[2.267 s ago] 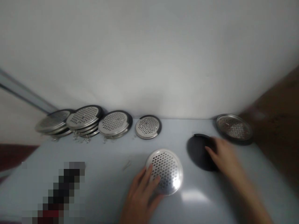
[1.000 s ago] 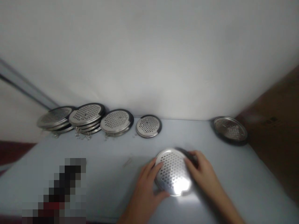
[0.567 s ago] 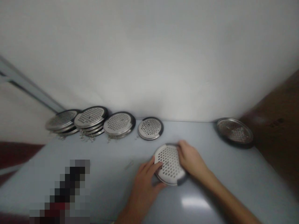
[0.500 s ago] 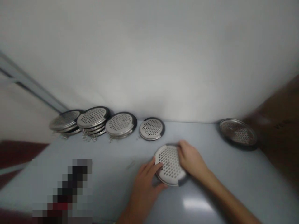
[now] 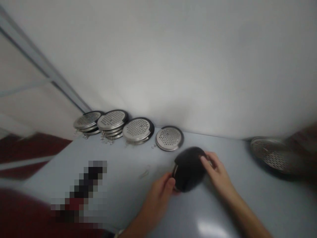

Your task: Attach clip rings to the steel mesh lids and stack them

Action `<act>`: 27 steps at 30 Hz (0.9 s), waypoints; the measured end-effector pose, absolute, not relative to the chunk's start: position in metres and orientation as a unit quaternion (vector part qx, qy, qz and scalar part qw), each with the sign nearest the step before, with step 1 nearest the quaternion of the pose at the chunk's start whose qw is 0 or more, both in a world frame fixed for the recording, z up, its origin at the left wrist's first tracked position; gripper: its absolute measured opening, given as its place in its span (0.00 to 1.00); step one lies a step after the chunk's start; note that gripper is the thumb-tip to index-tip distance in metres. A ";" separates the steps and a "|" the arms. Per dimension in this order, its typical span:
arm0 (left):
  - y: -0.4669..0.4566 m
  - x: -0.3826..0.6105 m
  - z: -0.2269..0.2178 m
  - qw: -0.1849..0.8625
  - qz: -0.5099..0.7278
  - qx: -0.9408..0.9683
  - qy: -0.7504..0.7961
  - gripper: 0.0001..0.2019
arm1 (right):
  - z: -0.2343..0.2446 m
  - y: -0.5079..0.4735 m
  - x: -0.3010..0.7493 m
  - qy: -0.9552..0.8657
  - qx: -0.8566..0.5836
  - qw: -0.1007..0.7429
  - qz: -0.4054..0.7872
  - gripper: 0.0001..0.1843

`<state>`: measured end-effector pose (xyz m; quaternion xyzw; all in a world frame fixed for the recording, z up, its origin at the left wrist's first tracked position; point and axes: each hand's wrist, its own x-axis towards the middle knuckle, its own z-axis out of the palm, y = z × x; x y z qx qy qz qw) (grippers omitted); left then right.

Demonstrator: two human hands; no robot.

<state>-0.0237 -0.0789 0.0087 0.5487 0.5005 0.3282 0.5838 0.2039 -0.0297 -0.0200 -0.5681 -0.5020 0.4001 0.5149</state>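
A round disc (image 5: 188, 168) with its dark side toward me stands tilted on the grey table (image 5: 123, 172), a thin metal rim showing at its left edge. My left hand (image 5: 160, 188) pinches that left edge with thumb and fingers. My right hand (image 5: 218, 173) grips the disc's right edge, fingers curled over the top. The perforated metal face is turned away and hidden.
Along the wall stand three stacks of perforated metal discs (image 5: 112, 120) and a single disc (image 5: 169, 138). Another perforated disc (image 5: 272, 153) lies at the far right. A small wire clip (image 5: 145, 172) lies left of my hands. A pixelated patch (image 5: 81, 188) covers the near left.
The dark disc and the perforated metal disc were brought together, and the pair has been turned over from metal face up to dark side up. My view swung to the right.
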 end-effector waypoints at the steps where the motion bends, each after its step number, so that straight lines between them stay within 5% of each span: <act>1: -0.079 -0.021 0.005 0.606 0.319 0.527 0.503 0.25 | -0.020 -0.029 0.203 -0.494 -0.575 0.508 0.410 0.26; 8: -0.075 -0.026 -0.022 0.560 0.252 0.562 0.554 0.19 | -0.021 -0.026 0.206 -0.452 -0.625 0.497 0.396 0.25; 18: -0.045 -0.111 0.013 0.181 0.174 0.694 0.674 0.10 | -0.044 -0.024 0.204 -0.499 -0.633 0.492 0.329 0.24; 27: -0.035 -0.133 0.006 0.246 0.094 0.709 0.654 0.06 | -0.052 -0.032 0.188 -0.565 -0.640 0.483 0.194 0.19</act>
